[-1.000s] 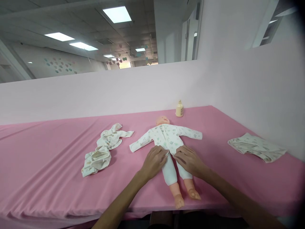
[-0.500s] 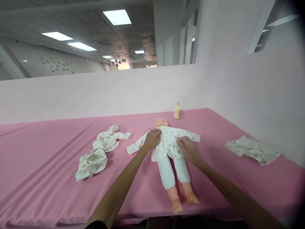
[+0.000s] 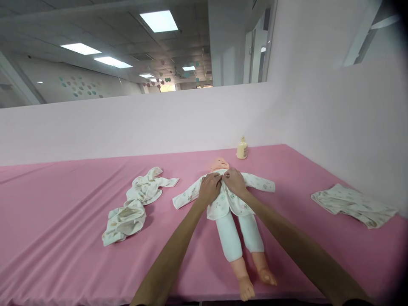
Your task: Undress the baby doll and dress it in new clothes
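A baby doll (image 3: 232, 238) lies on its back, head away from me, in a white printed jacket (image 3: 219, 207) with its sleeves spread to both sides. My left hand (image 3: 210, 188) rests on the upper chest, its fingers closed at the front edge of the jacket. Right beside it, my right hand (image 3: 234, 181) pinches the jacket's other front edge near the neck. The fingertips of both hands nearly meet there. Whatever fastening they may hold is too small to make out. Below the chest the jacket's front edges part.
A pink sheet (image 3: 76, 204) covers the table. Crumpled printed baby clothes (image 3: 137, 204) lie on the left, and a folded printed garment (image 3: 353, 205) on the right. A cream pump bottle (image 3: 242, 149) stands at the back by the white wall (image 3: 143, 127).
My right hand has moved left and up from the jacket's right side to the neck opening, next to my left hand. My left hand stays on the chest. The view has shifted slightly.
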`<state>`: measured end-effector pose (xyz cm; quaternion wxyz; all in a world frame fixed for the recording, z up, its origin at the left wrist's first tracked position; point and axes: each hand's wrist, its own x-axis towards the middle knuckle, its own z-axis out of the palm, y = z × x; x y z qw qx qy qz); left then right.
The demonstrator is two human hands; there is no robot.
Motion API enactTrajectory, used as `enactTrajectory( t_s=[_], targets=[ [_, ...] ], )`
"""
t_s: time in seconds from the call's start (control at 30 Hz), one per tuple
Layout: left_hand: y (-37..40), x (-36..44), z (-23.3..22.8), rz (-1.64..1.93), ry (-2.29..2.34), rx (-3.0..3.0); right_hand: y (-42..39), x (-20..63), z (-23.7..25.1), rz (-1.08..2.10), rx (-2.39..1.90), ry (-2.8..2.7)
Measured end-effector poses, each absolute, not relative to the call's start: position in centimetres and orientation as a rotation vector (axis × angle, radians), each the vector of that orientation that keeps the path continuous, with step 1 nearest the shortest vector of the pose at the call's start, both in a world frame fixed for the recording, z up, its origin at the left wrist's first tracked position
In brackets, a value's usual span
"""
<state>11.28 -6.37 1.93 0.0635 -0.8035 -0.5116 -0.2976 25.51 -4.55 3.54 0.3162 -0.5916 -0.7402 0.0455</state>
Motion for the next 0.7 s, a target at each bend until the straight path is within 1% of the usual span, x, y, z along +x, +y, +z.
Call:
enactTrajectory(
  t_s=[0.23, 0.47, 0.7],
  targets=[
    [-6.4, 11.4, 1.6, -0.864, -1.6, -2.423, -4.7, 24.8, 4.5, 0.033, -1.63, -1.907],
    [-6.2, 11.1, 0.8, -0.95, -1.633, -2.457, -4.1, 24.7, 3.6, 0.118, -1.547, -1.864],
    [-6.3, 10.9, 0.3, -0.941, -1.636, -2.452, -3.9, 24.8, 4.5, -0.006, -1.779, -1.931]
  ],
)
